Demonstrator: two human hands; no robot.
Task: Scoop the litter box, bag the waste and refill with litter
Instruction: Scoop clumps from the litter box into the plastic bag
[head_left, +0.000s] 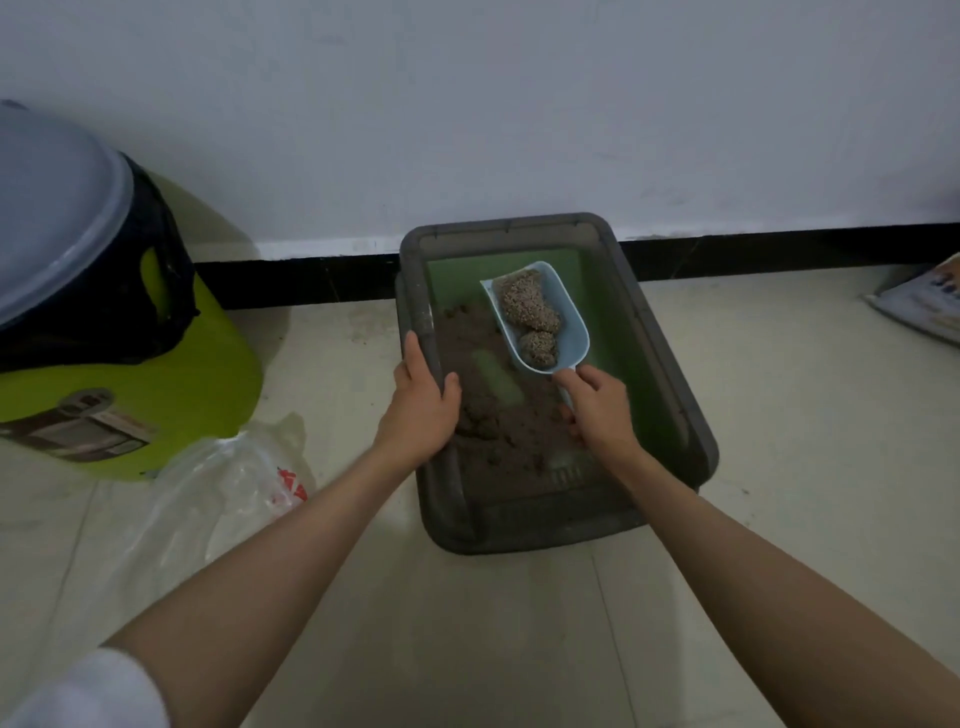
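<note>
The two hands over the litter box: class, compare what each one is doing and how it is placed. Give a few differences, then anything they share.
The left hand clamps the grey litter box on its left rim; the right hand grips the handle of the blue scoop.
The left hand carries nothing, while the right hand's scoop holds two litter-coated clumps.
The left hand sits at the box's edge; the right hand is over its inside.
Both are bare and closed on something.

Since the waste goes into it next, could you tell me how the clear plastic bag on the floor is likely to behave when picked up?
The clear plastic bag with red print lies crumpled and flat on the pale tiled floor, so it is probably thin, floppy and very light. Its mouth likely won't stay open unaided, and the left hand, now on the grey litter box rim, may need to hold it.
</note>
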